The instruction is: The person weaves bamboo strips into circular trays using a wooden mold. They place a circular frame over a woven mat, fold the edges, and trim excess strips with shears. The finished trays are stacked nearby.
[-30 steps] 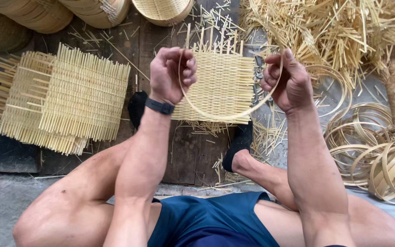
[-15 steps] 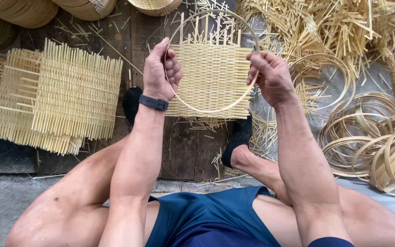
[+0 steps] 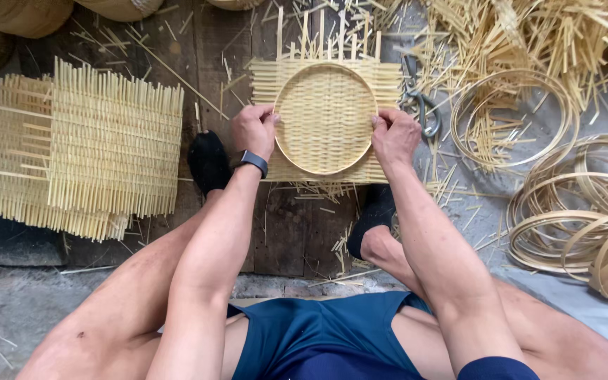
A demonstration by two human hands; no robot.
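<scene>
**Hoop sitting dead centre on the woven mat, one hand on each side**

The person is sitting on the floor with the square woven bamboo mat laid flat on the dark wooden boards just beyond their feet. A thin round bamboo hoop lies on top of the mat, pretty much in the middle, with mat corners and loose strip ends poking out past it on all sides.

The bit that matters: the hoop sits right between the two hands. The left hand is on the hoop's left edge, the right hand on its right edge, both at about the same height and a touch toward the near side. Neither is closer than the other, it's a symmetric hold. Fingers on both are curled in narrow, pinching or pressing the rim against the mat; I can't tell whether they grip the hoop alone or hoop and mat together.

Around it: a stack of similar woven mats well off to the left, a loose ring and a pile of spare hoops to the right, metal shears just beside the right hand, and scattered bamboo strips at the far right.
</scene>
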